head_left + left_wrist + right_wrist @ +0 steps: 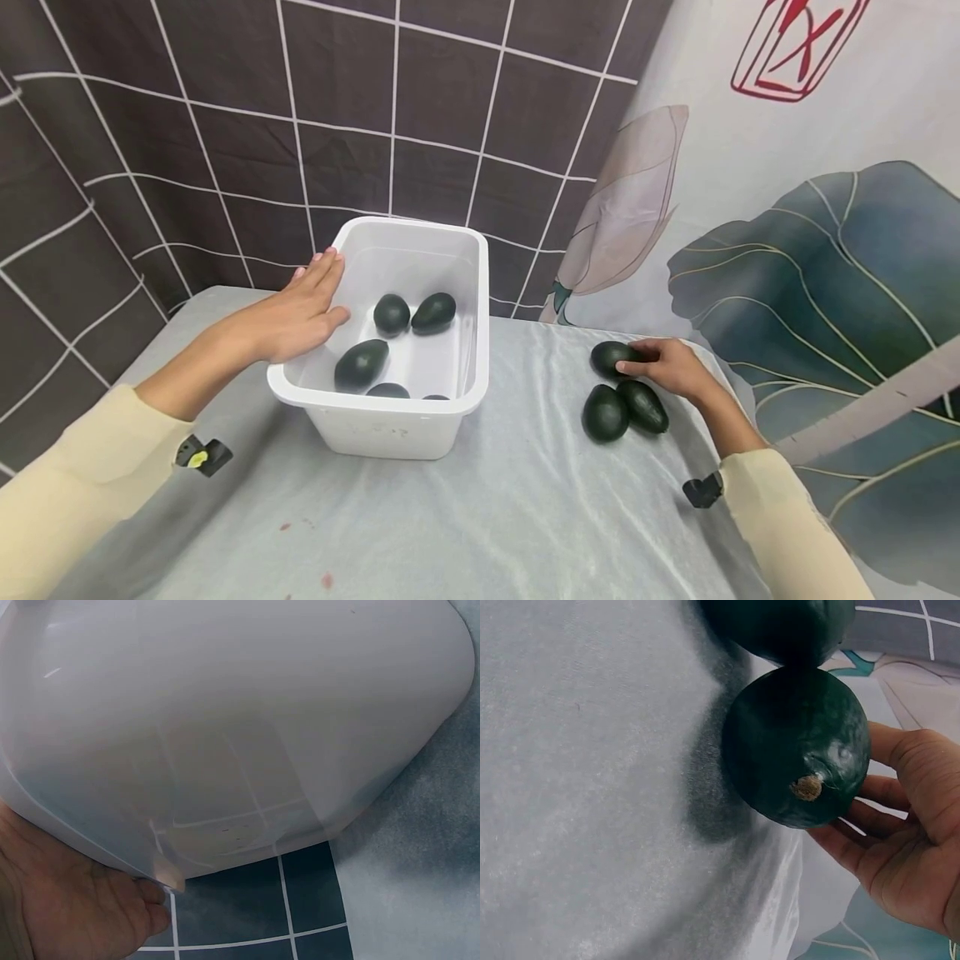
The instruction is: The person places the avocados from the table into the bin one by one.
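Observation:
A white plastic bin (474, 392) stands on the cloth-covered table, with several dark green avocados (362, 365) on its floor. My left hand (300, 312) rests on its left rim, fingers extended along the edge. The left wrist view shows the bin's outer wall (225, 750) with part of the left hand (82, 915) under the rim. Right of the bin, my right hand (667, 367) holds the farthest of three grouped avocados (609, 360) between thumb and fingers. An avocado with a brown stem end (799, 750) hides part of this grip in the right wrist view.
Two other avocados, a rounder one (605, 414) and a longer one (642, 406), lie touching just nearer than the held one. Behind the table hang a dark grid-patterned cloth (337, 158) and a leaf-printed curtain (810, 250). Grey cloth (487, 517) covers the table.

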